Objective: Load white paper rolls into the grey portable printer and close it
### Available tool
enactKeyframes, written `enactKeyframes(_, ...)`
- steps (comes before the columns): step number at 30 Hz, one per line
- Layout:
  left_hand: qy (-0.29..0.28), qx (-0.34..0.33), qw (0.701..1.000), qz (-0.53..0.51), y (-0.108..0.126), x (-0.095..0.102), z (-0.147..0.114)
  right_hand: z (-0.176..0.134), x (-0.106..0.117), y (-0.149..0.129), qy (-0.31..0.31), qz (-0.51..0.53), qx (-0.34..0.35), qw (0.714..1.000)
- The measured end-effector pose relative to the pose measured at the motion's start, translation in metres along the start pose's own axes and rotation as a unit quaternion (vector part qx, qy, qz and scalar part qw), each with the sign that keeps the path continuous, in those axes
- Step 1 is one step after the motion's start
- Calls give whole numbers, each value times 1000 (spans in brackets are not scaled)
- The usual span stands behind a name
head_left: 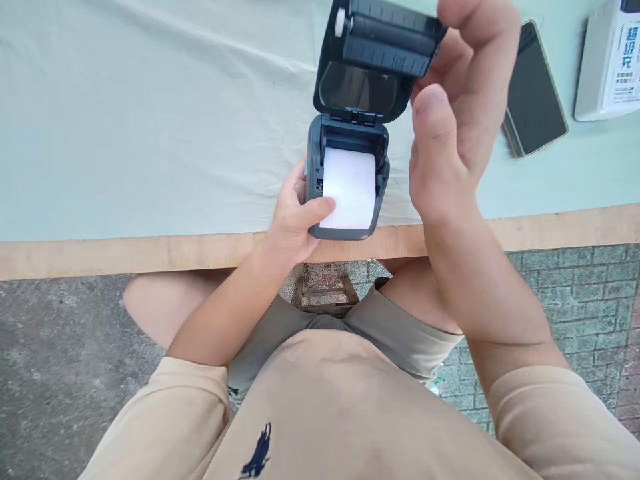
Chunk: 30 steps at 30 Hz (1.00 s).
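A small dark portable printer (315, 193) is held just above the table's front edge, its lid (323, 73) swung up and back on the hinge. Inside the compartment sits a white paper roll (353, 183). My left hand (295, 217) grips the printer's left side, and its thumb rests on the paper. At the lid's right edge is my right hand (455, 113), its curled fingers against the lid and partly behind it; the thumb stands away from the lid. A black roller (393, 33) with a white end piece shows on the lid's inner face.
On the table's pale green cloth (150, 120), a dark-screened phone (537, 93) lies to the right of my right hand. Beyond it is a white box (597, 67) with a printed label. A bare wooden edge (125, 257) runs along the front. Below is a wooden stool (325, 300).
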<state>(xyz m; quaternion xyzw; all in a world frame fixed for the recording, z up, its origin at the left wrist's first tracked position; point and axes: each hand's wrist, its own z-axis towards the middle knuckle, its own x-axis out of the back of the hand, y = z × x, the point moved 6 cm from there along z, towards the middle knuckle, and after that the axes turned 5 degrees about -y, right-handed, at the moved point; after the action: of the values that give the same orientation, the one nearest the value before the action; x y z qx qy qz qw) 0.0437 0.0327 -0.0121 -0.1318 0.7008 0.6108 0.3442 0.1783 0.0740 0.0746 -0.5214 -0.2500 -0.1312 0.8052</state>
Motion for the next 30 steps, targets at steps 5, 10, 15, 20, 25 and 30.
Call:
enactKeyframes(5,-15,-8,1000,-18,2,-3,2,-8,-4,2,30,68,27,997)
enactKeyframes(10,-11,-4,998,-62,7,-10,1,-12,-14,14,-31,142,-62,987)
enactKeyframes(15,6,0,998,-63,8,-11,1,-15,-27,26,-140,200,-128,961)
enactKeyframes(20,10,16,998,-67,9,-12,2,-15,-26,26,-138,179,-128,966)
enactKeyframes(25,18,40,993,-108,7,-13,4,-18,-27,27,-142,195,-131,961)
enactKeyframes(30,97,49,992,-70,7,-10,3,-22,-21,22,-229,205,-74,949)
